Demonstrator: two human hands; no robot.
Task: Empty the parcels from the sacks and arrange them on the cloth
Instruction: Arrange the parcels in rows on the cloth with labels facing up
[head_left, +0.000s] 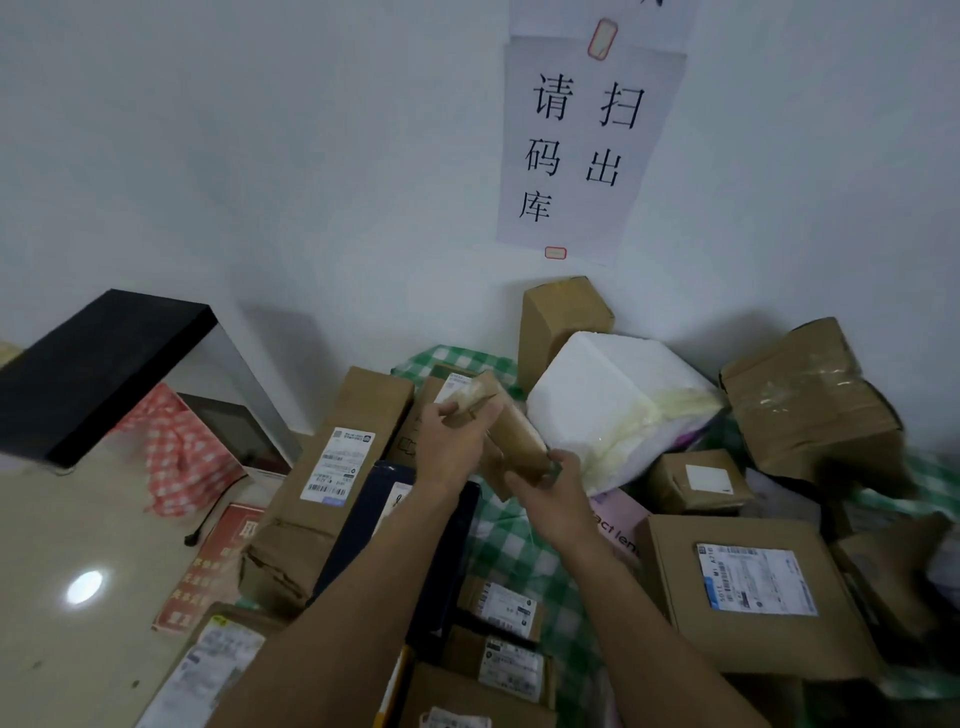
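Both hands are closed on one slim cardboard parcel (511, 431), held tilted in the air just left of the white foam box (613, 395). The left hand (452, 441) curls round its upper end, where a white label and glossy clear tape show. The right hand (550, 493) grips its lower end, nearest the foam box's lower left corner.

The foam box is a blocky, matt white cube with yellowish tape stretched across its front. It rests on a green-and-white checked cloth (519, 545), whose soft weave shows below and to the left of it.

Behind the foam box an upright brown carton (561, 317) leans at the wall. To the right of it sits a crumpled carton (810, 400) with wrinkled shiny tape. Just below and right of it lies a small squat carton (696, 480) with a blank white sticker. Further below on that side is a broad flat carton (748, 592) with a printed shipping label.

Well to the left of the foam box a long rectangular carton (332, 478) lies with its lower end creased and dented. Between that carton and the foam box is a smooth dark navy parcel (384, 499).

Far left of the foam box are a red checked fabric (176, 457) and a flat black panel (98, 364). Above the foam box a paper sign (582, 145) with black characters is stuck to the wall.
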